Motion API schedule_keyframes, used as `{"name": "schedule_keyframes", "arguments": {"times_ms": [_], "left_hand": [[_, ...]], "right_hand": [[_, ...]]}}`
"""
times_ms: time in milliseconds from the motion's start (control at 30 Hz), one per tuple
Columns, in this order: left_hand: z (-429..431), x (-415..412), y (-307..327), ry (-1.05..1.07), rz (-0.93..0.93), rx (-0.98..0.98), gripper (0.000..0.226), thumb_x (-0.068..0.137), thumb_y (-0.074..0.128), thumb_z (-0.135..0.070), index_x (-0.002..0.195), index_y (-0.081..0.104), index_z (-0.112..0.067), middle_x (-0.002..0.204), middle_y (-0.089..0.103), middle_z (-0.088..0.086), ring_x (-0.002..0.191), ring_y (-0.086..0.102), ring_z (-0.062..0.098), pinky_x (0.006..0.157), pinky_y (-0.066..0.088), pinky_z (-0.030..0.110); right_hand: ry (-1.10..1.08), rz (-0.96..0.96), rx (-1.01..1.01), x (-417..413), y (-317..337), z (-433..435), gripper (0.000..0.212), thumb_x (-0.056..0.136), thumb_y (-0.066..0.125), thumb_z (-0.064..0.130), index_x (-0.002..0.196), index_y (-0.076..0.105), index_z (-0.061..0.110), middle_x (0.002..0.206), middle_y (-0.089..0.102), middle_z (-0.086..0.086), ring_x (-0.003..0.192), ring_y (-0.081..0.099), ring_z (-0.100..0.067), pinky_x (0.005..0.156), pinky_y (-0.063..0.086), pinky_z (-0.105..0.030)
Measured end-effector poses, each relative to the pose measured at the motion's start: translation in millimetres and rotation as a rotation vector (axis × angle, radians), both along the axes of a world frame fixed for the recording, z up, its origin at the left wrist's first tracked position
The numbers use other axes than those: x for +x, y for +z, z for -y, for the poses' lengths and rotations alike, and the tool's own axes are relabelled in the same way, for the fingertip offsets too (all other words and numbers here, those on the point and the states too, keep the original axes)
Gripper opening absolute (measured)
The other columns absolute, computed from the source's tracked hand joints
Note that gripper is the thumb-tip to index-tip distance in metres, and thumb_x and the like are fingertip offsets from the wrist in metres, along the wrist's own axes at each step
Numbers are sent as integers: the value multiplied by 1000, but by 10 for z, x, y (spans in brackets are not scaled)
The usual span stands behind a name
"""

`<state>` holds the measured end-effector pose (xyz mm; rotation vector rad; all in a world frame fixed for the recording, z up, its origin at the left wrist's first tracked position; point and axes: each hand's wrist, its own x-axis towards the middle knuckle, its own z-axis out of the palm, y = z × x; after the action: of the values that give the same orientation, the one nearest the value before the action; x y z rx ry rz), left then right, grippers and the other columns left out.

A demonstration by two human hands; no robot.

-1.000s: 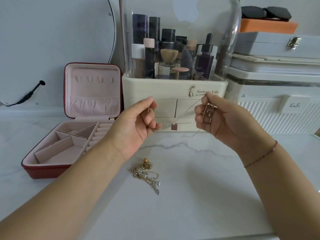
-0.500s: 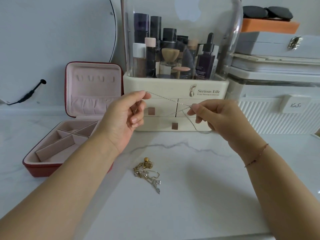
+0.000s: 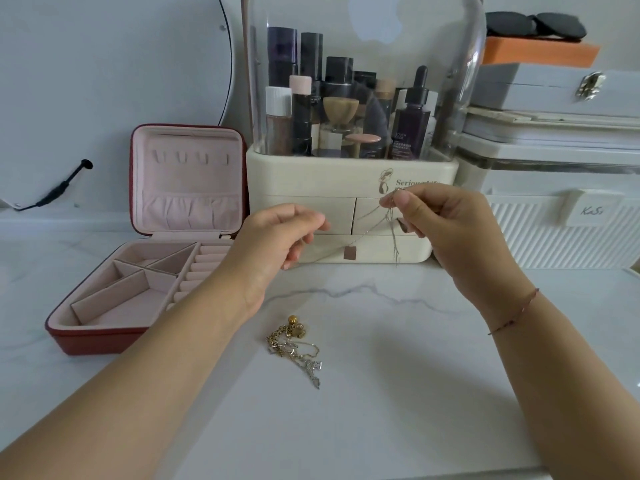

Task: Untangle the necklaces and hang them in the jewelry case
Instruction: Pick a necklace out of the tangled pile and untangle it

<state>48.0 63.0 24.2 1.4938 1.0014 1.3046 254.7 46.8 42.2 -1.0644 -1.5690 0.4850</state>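
Our right hand pinches a thin chain; our left hand grips its other end. Behind, the organizer reads "Serious Life", a white box "KaSi".

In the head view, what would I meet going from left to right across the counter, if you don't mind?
Black cable, jewelry case, left hand, thin chain, right hand, white ribbed box.
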Motion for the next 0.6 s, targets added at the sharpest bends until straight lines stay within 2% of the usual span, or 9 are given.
{"name": "schedule_keyframes", "arguments": {"times_ms": [100, 267, 367, 433, 500, 533, 600], "left_hand": [[26, 26, -18, -1, -80, 0, 21, 89, 61, -19, 71, 72, -19, 62, 52, -6, 58, 44, 10, 56, 34, 23], [69, 57, -7, -20, -104, -21, 16, 90, 60, -19, 78, 72, -20, 75, 70, -9, 77, 59, 6, 75, 43, 24], [80, 67, -4, -43, -103, -21, 15, 90, 60, -19, 81, 73, -20, 84, 73, -7, 84, 61, 8, 76, 43, 22], [88, 81, -13, -62, -98, -20, 13, 90, 61, -20, 87, 74, -19, 89, 74, -4, 86, 62, 9, 77, 43, 22], [96, 103, -24, -97, -103, -24, 14, 89, 62, -22, 94, 74, -19, 93, 75, -2, 91, 65, 10, 78, 43, 22], [102, 114, -28, -126, -99, -33, 15, 89, 62, -23, 98, 73, -19, 95, 75, -2, 94, 66, 11, 80, 43, 23], [110, 135, -30, -188, -74, -65, 21, 86, 62, -27, 103, 72, -18, 97, 75, -1, 99, 67, 12, 84, 44, 26]], "right_hand": [[19, -3, 20, -14, 5, 16, 14, 91, 62, 29, 87, 75, 25, 58, 51, 4, 61, 40, -10, 65, 40, -25], [49, -1, 52, -27, 22, 30, 16, 89, 60, 33, 93, 73, 24, 55, 57, 23, 61, 46, 0, 68, 41, -17], [89, 33, 45, -50, 22, 48, 14, 91, 61, 24, 96, 73, 19, 58, 60, 27, 61, 52, 5, 65, 40, -10], [113, 65, 22, -81, 21, 69, 15, 88, 62, 28, 96, 73, 21, 69, 68, 24, 67, 58, 5, 65, 42, -8], [131, 80, -12, -97, 5, 64, 17, 83, 63, 35, 93, 74, 27, 89, 75, 10, 80, 65, -5, 74, 48, -14], [144, 85, -34, -99, -4, 61, 18, 82, 63, 36, 92, 74, 27, 94, 75, 6, 89, 67, -12, 80, 51, -19], [179, 102, -75, -98, -10, 51, 19, 81, 64, 35, 94, 74, 25, 97, 75, 5, 96, 67, -15, 87, 53, -26]]}}
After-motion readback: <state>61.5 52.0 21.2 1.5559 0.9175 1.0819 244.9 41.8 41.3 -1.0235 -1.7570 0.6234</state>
